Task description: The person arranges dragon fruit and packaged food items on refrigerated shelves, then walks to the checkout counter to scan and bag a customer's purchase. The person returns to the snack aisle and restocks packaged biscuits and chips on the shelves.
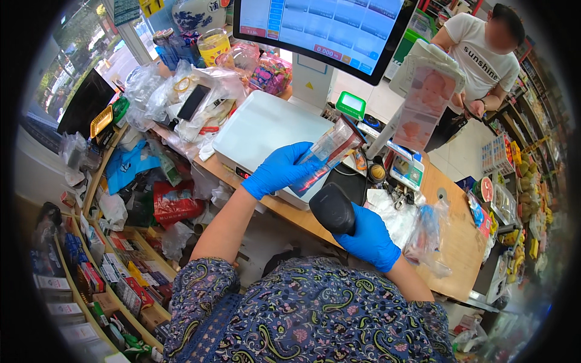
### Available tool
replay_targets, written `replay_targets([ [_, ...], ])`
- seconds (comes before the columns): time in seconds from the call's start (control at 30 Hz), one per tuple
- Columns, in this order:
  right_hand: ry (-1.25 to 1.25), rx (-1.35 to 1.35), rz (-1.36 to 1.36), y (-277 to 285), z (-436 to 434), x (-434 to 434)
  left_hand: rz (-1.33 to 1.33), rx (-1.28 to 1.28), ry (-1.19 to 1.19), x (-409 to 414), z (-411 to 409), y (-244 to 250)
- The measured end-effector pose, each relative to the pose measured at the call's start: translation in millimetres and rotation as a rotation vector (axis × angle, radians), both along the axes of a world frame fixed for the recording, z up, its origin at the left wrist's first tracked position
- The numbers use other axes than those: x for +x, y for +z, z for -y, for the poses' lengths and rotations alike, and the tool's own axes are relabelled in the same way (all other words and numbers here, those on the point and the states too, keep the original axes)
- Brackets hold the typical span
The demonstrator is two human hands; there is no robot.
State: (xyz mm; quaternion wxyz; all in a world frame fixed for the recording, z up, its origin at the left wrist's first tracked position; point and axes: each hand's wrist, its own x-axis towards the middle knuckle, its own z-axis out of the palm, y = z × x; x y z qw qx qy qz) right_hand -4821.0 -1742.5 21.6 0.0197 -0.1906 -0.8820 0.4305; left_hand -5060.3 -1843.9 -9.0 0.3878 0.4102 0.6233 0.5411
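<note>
Blue gloves cover both my hands. My left hand (pixel 283 168) grips a flat, clear plastic-wrapped package (pixel 333 147) with dark and red printing, tilted up over the front right of the white weighing scale (pixel 268 122). In my right hand (pixel 370 238) is a black handheld barcode scanner (pixel 333 208), its head towards the package. Reddish light shows on the package's lower part. What exactly the package contains cannot be told. Above the scale stands a touch screen (pixel 317 27) with a grid of tiles.
A phone (pixel 194 102) lies among plastic bags left of the scale. On the wooden counter (pixel 458 245) are a bagged item (pixel 426 236) and a white payment device (pixel 407 170). Across it stands a person (pixel 483 59). Shelves of small boxes (pixel 122 272) are at lower left.
</note>
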Motion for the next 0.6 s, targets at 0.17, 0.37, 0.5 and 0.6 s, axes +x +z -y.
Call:
replay_targets([
  [0.17,-0.001,-0.057,0.023,3.7,2.4,0.0,-0.012,-0.043,0.006,-6.3,0.6,-8.2],
  [0.37,-0.009,-0.032,0.057,7.1,7.0,-1.5,-0.063,-0.086,-0.017,-6.5,-0.2,-7.5],
  [0.5,-0.027,-0.051,0.033,12.0,7.6,1.4,-0.123,-0.097,-0.031,-4.3,-5.4,-7.1],
  [0.6,0.005,-0.108,0.049,12.6,2.5,0.0,-0.127,-0.179,-0.052,-2.0,-10.1,-1.5],
])
